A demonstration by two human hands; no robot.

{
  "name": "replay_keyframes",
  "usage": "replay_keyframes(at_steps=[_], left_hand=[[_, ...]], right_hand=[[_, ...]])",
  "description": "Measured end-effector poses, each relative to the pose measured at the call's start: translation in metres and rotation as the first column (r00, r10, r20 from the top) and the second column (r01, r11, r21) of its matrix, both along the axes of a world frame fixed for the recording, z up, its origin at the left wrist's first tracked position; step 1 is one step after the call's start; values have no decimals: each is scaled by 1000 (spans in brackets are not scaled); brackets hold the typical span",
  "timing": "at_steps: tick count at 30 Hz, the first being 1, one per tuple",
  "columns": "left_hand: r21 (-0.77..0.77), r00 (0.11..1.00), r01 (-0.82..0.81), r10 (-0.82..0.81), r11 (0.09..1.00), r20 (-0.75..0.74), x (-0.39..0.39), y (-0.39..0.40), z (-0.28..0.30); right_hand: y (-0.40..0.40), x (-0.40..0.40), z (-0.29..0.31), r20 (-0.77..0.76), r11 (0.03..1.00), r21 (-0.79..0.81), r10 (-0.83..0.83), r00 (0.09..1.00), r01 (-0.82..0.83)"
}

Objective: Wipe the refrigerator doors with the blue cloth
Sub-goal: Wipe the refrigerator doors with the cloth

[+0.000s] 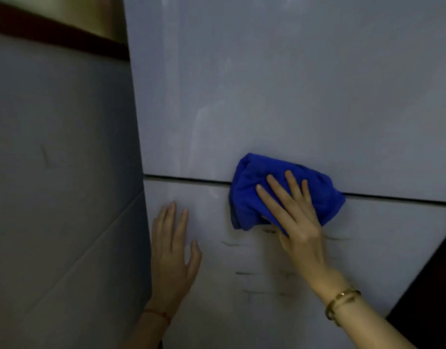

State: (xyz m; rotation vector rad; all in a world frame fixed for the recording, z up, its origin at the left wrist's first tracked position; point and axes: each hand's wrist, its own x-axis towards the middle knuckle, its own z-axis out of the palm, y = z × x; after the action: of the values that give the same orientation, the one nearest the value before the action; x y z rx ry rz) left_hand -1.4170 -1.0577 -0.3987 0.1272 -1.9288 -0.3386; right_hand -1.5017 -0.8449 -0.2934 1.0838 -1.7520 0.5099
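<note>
The white refrigerator fills most of the view, with an upper door [292, 84] and a lower door [216, 311] split by a dark horizontal gap. A bunched blue cloth [252, 187] lies across that gap. My right hand [294, 217] presses flat on the cloth with fingers spread, holding it against the doors. My left hand [171, 248] rests flat on the lower door near its left edge, fingers apart, holding nothing. Several dark streak marks [244, 273] show on the lower door below the cloth.
A grey tiled wall [60, 172] stands to the left of the refrigerator, with a dark band [53, 34] near its top. A dark area [433, 285] borders the lower door at the bottom right.
</note>
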Motion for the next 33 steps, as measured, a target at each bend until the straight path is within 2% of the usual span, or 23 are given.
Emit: replay_keyframes(at_steps=[3,6,9,11,14,17,19,20,21,23,25,27,29,30,33], left_hand=[[-7,999,-42,43,999,16,-5,-4,-34],[-37,997,-73,72,997,-29,-15,-9,-58],[-37,991,-113,110,993,-76,-25,-11,-78],[-30,988,-132,129,991,-80,-26,-11,-85],[-31,987,-150,148,988,-58,-20,-11,-85],[-5,988,-153,153,988,-30,-12,-17,-84],[23,985,-171,171,985,-23,-9,-25,-87],[28,985,-173,174,985,-23,-7,-30,-90],[28,985,-170,171,985,-25,-6,-34,-93],[25,990,-142,143,990,-21,-7,-38,-99],[36,993,-109,110,993,-30,-9,-38,-102],[37,995,-85,87,996,-48,-10,-39,-103],[30,996,-60,62,998,-58,-11,-40,-103],[30,997,-49,51,998,-56,-11,-40,-102],[59,998,-38,41,998,-49,-10,-39,-103]], right_hand=[[-14,-7,-47,-58,991,100,-80,995,85],[-13,-16,-119,-149,970,219,-76,986,108],[8,-25,-201,-201,898,418,-56,978,138],[28,-31,-221,-228,864,482,-37,973,146],[36,-35,-186,-270,905,404,-18,963,131],[6,-28,-135,-205,992,101,-53,977,75],[-16,-23,-130,-196,998,-10,-56,979,55],[-23,-21,-139,-218,998,-3,-60,974,61],[-26,-21,-156,-246,996,47,-57,968,70],[-17,-25,-207,-297,962,252,-27,954,105],[9,-33,-254,-332,877,457,14,943,147],[35,-37,-265,-366,812,553,38,930,185],[43,-35,-240,-377,825,531,27,926,192],[36,-32,-218,-356,869,464,6,935,171],[-17,-18,-160,-240,989,108,-75,968,104]])
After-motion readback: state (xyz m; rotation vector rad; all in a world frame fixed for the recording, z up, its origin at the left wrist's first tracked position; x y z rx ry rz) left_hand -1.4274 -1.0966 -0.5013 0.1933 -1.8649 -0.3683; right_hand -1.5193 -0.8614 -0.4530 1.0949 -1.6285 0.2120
